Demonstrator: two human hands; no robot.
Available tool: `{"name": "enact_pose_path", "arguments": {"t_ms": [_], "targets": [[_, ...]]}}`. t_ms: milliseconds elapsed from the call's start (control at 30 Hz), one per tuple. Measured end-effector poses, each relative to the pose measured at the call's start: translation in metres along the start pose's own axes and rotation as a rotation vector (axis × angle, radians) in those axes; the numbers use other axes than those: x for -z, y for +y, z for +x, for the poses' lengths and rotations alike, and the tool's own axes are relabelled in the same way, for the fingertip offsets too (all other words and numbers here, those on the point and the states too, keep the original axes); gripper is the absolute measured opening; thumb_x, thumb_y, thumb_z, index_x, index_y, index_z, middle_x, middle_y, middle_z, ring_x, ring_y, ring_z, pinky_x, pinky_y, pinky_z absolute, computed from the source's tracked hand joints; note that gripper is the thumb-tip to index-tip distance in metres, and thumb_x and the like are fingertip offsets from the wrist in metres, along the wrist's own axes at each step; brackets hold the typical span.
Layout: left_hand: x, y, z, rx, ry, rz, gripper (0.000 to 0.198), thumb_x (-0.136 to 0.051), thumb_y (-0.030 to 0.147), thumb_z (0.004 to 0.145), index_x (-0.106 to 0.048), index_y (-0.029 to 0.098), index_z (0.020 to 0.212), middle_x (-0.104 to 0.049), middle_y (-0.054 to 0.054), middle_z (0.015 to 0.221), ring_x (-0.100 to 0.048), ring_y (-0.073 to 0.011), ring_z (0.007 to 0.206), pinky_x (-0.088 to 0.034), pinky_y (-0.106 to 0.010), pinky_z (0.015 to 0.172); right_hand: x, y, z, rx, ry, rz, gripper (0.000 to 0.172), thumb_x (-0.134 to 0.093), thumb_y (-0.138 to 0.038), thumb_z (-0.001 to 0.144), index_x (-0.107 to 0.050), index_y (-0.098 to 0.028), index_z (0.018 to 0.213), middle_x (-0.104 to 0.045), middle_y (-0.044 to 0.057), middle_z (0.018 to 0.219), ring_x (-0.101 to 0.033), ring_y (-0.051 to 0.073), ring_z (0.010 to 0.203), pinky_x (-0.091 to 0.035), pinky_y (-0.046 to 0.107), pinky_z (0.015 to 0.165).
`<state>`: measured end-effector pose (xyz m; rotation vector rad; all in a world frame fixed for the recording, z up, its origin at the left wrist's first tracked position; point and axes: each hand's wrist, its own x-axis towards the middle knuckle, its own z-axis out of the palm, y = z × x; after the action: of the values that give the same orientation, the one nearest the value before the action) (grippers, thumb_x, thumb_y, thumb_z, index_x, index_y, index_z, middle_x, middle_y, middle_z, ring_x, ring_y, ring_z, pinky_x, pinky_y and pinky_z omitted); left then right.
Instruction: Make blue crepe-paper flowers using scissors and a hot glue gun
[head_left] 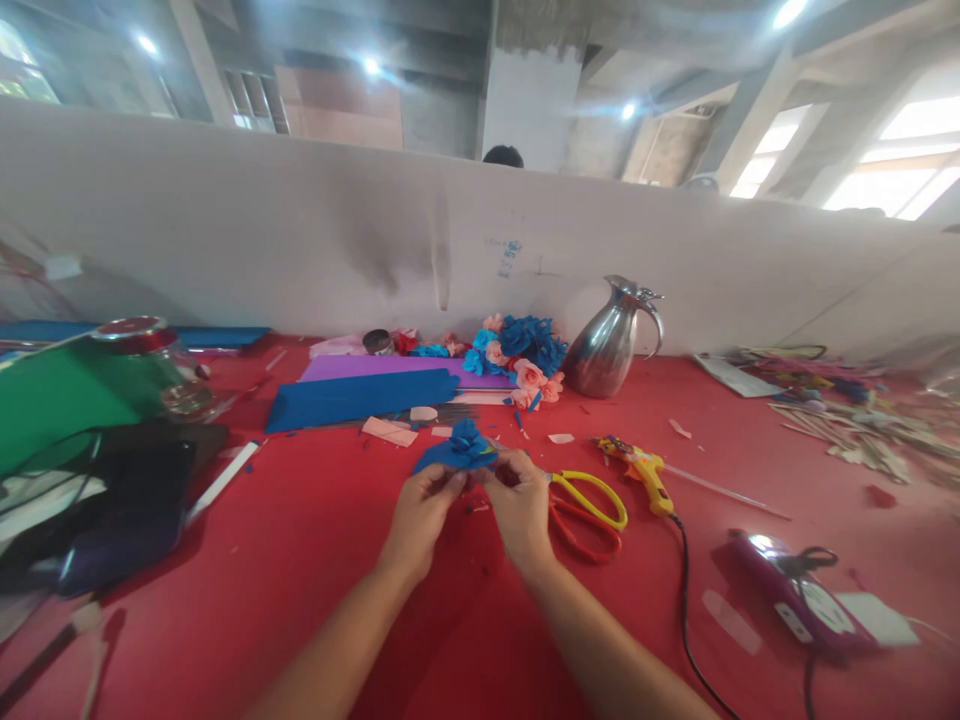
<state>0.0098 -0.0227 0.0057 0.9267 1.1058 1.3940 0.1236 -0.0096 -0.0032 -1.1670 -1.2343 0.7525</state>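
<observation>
A blue paper flower is pinched between both of my hands, just above the red table. My left hand grips its lower left edge with closed fingers. My right hand holds its right side, fingers curled round it. Yellow scissors and red scissors lie just right of my right hand. A yellow glue gun lies beyond them with its black cord trailing toward me.
Blue and purple paper sheets, finished blue and pink flowers and a steel jug sit at the back by a white partition. Green paper and dark items lie left. Sticks and a purple device lie right.
</observation>
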Motion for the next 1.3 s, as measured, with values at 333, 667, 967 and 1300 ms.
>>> {"name": "enact_pose_path", "arguments": {"t_ms": [333, 667, 967, 1300], "targets": [[0.003, -0.001, 0.0, -0.033, 0.032, 0.102, 0.008, -0.072, 0.024, 0.065, -0.077, 0.02, 0.069, -0.068, 0.0, 0.063, -0.056, -0.0185, 0.07, -0.042, -0.028, 0.075, 0.002, -0.009, -0.005, 0.09, -0.063, 0.028, 0.019, -0.058, -0.019, 0.073, -0.071, -0.023, 0.061, -0.066, 0.003, 0.08, -0.058, 0.019, 0.078, -0.044, 0.028, 0.068], [0.006, -0.003, 0.001, -0.081, 0.012, 0.117, 0.018, -0.074, 0.031, 0.062, -0.079, 0.022, 0.076, -0.074, 0.0, 0.077, -0.06, -0.0229, 0.086, -0.042, -0.035, 0.09, 0.006, -0.017, -0.005, 0.121, -0.121, 0.055, 0.018, -0.058, -0.016, 0.073, -0.072, -0.023, 0.064, -0.063, 0.002, 0.075, -0.057, 0.017, 0.075, -0.044, 0.026, 0.069], [0.006, 0.0, 0.0, -0.141, 0.008, 0.192, 0.016, -0.07, 0.032, 0.065, -0.078, 0.021, 0.075, -0.072, 0.0, 0.069, -0.061, -0.0234, 0.084, -0.044, -0.036, 0.087, 0.008, -0.017, -0.001, 0.147, -0.205, 0.097, 0.02, -0.054, -0.014, 0.071, -0.068, -0.022, 0.06, -0.061, 0.001, 0.073, -0.056, 0.017, 0.073, -0.043, 0.026, 0.068], [0.008, 0.006, -0.004, -0.291, 0.055, 0.372, 0.018, -0.055, 0.02, 0.065, -0.07, 0.02, 0.056, -0.065, 0.002, 0.059, -0.055, -0.0201, 0.067, -0.047, -0.03, 0.071, 0.01, -0.013, 0.001, 0.16, -0.271, 0.144, 0.015, -0.057, -0.013, 0.068, -0.068, -0.021, 0.06, -0.059, 0.001, 0.074, -0.056, 0.016, 0.074, -0.044, 0.026, 0.07]]}}
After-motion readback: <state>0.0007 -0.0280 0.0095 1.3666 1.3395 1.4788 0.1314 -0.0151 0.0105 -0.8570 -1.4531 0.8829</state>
